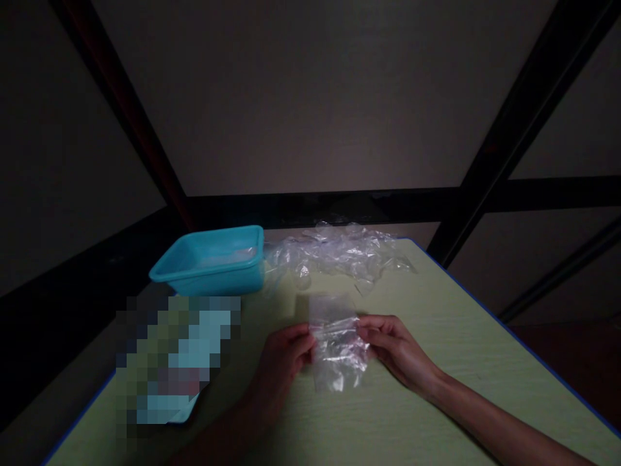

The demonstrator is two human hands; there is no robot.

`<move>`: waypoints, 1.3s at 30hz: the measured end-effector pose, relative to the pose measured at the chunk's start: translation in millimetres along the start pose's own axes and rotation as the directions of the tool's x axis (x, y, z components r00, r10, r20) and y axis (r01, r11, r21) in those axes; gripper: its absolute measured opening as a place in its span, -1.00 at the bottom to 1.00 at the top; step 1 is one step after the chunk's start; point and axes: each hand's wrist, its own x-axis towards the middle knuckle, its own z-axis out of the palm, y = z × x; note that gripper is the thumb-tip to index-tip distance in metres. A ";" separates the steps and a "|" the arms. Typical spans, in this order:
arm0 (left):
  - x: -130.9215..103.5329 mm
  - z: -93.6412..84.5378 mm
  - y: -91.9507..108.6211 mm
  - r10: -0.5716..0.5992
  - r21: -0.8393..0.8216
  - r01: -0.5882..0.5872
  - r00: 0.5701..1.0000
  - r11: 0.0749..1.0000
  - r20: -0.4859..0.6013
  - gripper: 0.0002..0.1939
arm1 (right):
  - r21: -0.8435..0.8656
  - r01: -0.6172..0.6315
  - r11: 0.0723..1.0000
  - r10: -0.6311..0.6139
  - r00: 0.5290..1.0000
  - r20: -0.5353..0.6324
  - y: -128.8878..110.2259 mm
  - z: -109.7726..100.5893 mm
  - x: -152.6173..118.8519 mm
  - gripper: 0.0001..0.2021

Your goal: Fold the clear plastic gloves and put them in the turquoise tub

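Note:
A clear plastic bag [338, 346] is held up in front of me, just over the table, wrinkled and shiny across its middle. My left hand [286, 353] pinches its left edge between thumb and fingers. On the opposite edge, my right hand [391, 343] has its thumb and fingertips closed on the plastic. Whether anything lies inside the bag I cannot tell. Beyond it spreads a loose heap of crumpled clear plastic bags [339, 252] along the far side of the table.
A turquoise plastic basin [213, 283] stands at the back left, with some whitish, clear material inside. Nearer on the left lies a light blue item [182, 414], mostly blurred out by pixels. The pale green table [436, 401] has blue edging, with a panelled wall [320, 97] behind it.

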 end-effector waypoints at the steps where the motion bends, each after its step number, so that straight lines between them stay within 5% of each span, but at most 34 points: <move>1: -0.5 0.3 0.4 -0.001 0.006 0.001 1.000 1.000 0.002 -0.83 | -0.004 0.005 1.000 -0.005 1.000 -0.004 0.1 0.3 -0.1 -0.75; 15: -2.0 -0.7 0.0 -0.012 0.032 0.012 1.000 0.999 0.016 -0.83 | -0.132 0.102 0.986 -0.106 0.994 -0.027 3.1 0.6 -3.1 -0.87; 23: -4.3 5.4 3.7 -0.017 -0.032 0.014 0.994 0.999 -0.105 -0.88 | -0.257 0.127 0.958 -0.150 0.986 -0.073 5.7 -1.6 -3.0 -0.87; 32: -4.2 4.7 5.3 -0.061 -0.191 0.046 0.996 0.980 -0.070 -0.62 | -0.430 0.206 0.879 -0.269 0.959 -0.093 -1.6 0.4 -6.8 -0.82; 39: -5.3 7.9 6.6 -0.053 -0.092 0.047 0.997 0.995 -0.064 -0.57 | -0.472 0.231 0.851 -0.308 0.947 -0.092 -2.6 -0.2 -11.8 -0.71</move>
